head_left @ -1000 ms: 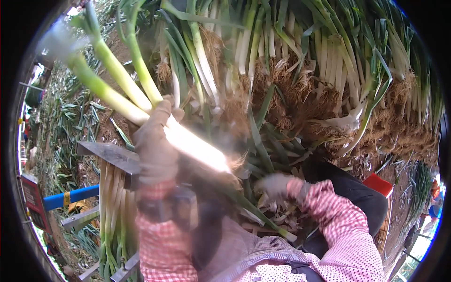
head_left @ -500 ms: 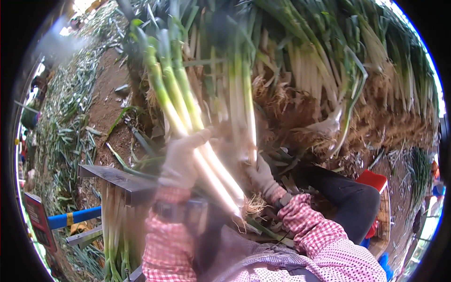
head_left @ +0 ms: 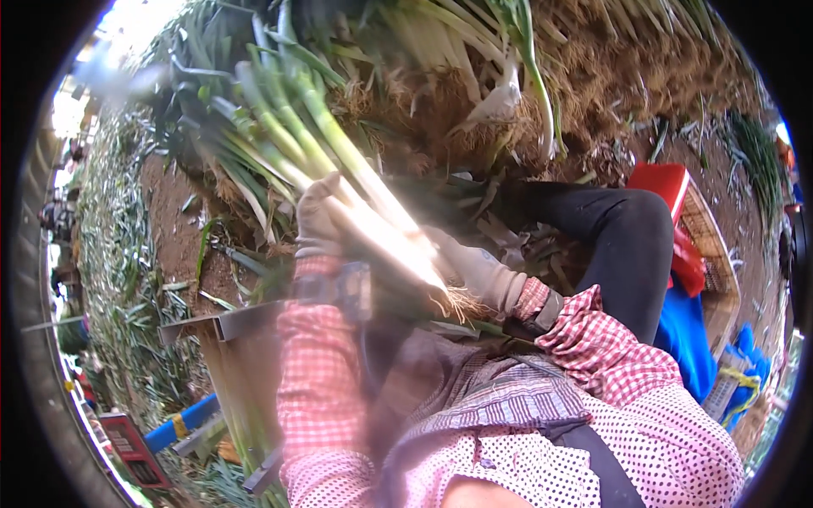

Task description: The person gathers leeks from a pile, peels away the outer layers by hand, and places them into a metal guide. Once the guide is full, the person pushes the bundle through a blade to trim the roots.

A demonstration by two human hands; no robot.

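Note:
A small bundle of long green onions (head_left: 373, 216) lies slantwise across my front, green tops up to the left, white stalks and brown roots (head_left: 457, 303) down to the right. My gloved left hand (head_left: 320, 220) is wrapped round the stalks about midway. My gloved right hand (head_left: 478, 271) closes on the white lower ends just above the roots; its fingertips are partly hidden behind the stalks. Both sleeves are red checked. Bright glare washes out part of the white stalks.
Heaped green onions (head_left: 440, 42) with soil on their roots line the far side. A metal stand (head_left: 222, 324) with onions hanging below it stands left, near a blue bar (head_left: 182, 422). My bent knee (head_left: 631, 229) is at right, beside a red object (head_left: 659, 184) and a wooden-edged crate (head_left: 716, 254).
The right hand's stalk has come off the far heap and joined the left hand's bundle. The view has shifted, with the heap now higher and my knee more visible.

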